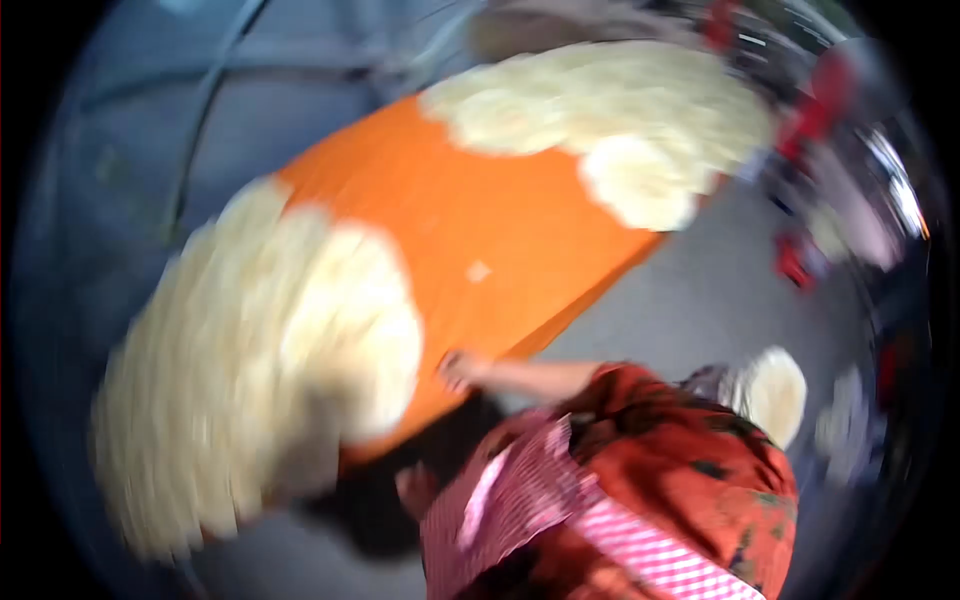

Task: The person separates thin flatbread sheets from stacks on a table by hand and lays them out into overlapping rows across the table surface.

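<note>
My right hand [460,370] is over the near edge of an orange cloth [475,215], its fingers curled together. Whether anything is inside them is hidden by blur. Lower down, my left hand [415,490] shows only in part beside my pink checkered garment [510,480], and its fingers are smeared. Many thin, pale round sheets [220,370] lie overlapping on the cloth's left end, close to both hands. A second spread of pale round sheets [610,95] covers the far right end. One pale disc [640,182] lies at that spread's near edge.
A small pale scrap [478,271] lies mid-cloth. Grey floor [640,315] runs along its near side. Behind my red patterned clothing [690,460] is a whitish round thing [777,396]. Blurred red objects [815,105] stand at the right. A dark line [205,120] crosses the upper left.
</note>
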{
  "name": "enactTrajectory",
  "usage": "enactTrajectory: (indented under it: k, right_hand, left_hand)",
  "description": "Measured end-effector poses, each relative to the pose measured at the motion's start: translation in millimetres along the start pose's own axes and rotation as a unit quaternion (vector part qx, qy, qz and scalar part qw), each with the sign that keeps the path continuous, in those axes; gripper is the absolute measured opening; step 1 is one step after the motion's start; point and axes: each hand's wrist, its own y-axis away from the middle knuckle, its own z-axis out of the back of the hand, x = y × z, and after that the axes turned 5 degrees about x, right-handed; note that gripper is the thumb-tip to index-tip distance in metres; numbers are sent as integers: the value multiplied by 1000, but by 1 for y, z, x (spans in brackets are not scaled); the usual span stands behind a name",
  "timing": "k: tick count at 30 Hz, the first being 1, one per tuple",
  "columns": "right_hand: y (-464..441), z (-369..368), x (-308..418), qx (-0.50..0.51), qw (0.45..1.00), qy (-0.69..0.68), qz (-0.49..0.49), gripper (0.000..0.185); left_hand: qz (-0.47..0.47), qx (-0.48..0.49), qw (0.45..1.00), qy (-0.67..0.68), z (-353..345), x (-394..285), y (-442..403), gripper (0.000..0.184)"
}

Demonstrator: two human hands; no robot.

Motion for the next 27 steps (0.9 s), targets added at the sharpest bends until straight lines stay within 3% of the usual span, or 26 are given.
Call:
enactTrajectory:
  k: [1,2,3,7,12,15,17,18,19,20,22,24,25,26,27]
  right_hand:
    - [-22,8,-18,37,997,50,35,13]
    - [-3,-8,5,-8,977,198,75,10]
    - [-3,-18,14,-7,959,270,92,11]
    - [15,5,30,-11,940,324,107,15]
    - [112,123,-28,-191,931,299,83,21]
    - [198,183,-125,-325,906,272,12,24]
    - [257,210,-211,-397,870,288,-50,26]
    - [287,219,-273,-434,842,313,-74,27]
    - [361,189,-237,-400,858,242,-212,33]
    - [385,188,-298,-443,846,200,-222,37]
    - [446,168,-375,-431,845,169,-268,33]
    - [495,133,-385,-441,830,119,-321,28]
    - [431,114,-376,-466,796,129,-364,23]
    - [438,117,-361,-368,815,-51,-444,19]
    - [438,127,-373,-307,837,-38,-451,18]
  left_hand:
    - [138,75,968,195,-19,-16,-21,11]
    - [223,123,925,281,-35,-33,-40,12]
    - [239,156,908,306,-51,-44,-58,13]
    - [181,239,904,304,-96,-67,-100,17]
    - [123,295,897,305,-136,-73,-124,23]
    - [60,284,911,295,-172,-78,-164,27]
    - [-93,223,946,217,-199,-86,-198,34]
    - [-176,205,952,141,-239,-57,-201,44]
    - [-145,251,952,101,-255,-62,-194,54]
    - [-171,256,949,-65,-270,-64,-180,62]
    - [-177,227,928,-239,-239,-131,-172,65]
    - [-194,235,925,-228,-217,-172,-180,63]
    - [-213,229,934,-173,-271,-113,-190,62]
    - [-216,232,935,-157,-272,-121,-188,62]
    - [-205,229,940,-149,-272,-125,-188,61]
